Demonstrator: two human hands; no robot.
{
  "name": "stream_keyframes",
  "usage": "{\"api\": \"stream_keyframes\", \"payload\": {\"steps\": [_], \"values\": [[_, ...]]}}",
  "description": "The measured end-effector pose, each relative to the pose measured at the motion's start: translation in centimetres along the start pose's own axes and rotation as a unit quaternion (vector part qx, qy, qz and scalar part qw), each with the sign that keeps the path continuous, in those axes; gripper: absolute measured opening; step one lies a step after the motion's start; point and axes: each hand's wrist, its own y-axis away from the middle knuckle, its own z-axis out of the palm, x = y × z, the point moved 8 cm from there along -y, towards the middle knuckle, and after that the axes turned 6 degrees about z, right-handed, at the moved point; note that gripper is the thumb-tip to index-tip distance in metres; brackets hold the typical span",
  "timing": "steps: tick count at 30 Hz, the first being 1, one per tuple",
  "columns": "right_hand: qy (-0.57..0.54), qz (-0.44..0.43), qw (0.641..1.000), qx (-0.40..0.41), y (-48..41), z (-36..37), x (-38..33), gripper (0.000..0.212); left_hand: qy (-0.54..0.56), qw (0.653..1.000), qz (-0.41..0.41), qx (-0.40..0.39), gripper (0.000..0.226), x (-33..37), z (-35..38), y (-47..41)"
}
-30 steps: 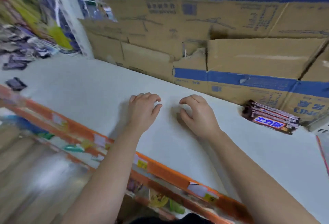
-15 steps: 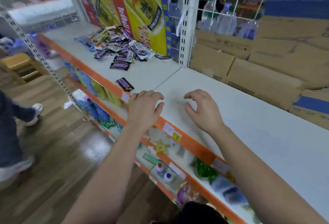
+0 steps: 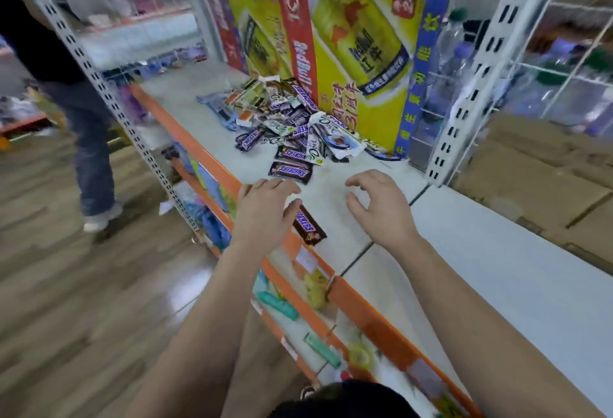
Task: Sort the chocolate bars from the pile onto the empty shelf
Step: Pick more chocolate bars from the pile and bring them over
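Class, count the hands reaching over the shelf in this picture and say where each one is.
2. The left hand is over the shelf's orange front edge, beside a lone Snickers bar; the right hand hovers over the shelf, nearer the white upright.

wood-plank floor (image 3: 66,301) at 8 o'clock, glossy. white perforated shelving uprights (image 3: 464,95) at 2 and 10 o'clock, orange shelf edging (image 3: 374,321) running 10 to 5. yellow drink poster (image 3: 358,36) at 12 as backing. cardboard boxes (image 3: 544,165) at 3. bystander's legs (image 3: 89,139) at 9.
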Motion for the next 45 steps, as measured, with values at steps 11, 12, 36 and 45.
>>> {"api": "stream_keyframes", "payload": {"steps": [11,12,36,45], "values": [[0.026,-0.002,0.999,-0.022,-10.6,7.0,-2.2,0.017,0.037,0.999,-0.017,0.006,0.020,-10.3,1.2,-7.2],[0.030,-0.001,0.999,-0.018,-11.6,7.7,-2.4,0.017,0.037,0.999,-0.013,0.004,0.020,-11.3,1.5,-8.0],[0.215,0.296,0.931,0.010,-29.0,15.6,-0.2,0.033,0.155,0.968,0.191,-0.039,0.014,-26.0,4.3,-26.5],[0.236,0.300,0.924,0.023,-28.5,15.5,-0.9,0.048,0.152,0.962,0.223,-0.043,0.016,-25.4,5.0,-29.1]]}}
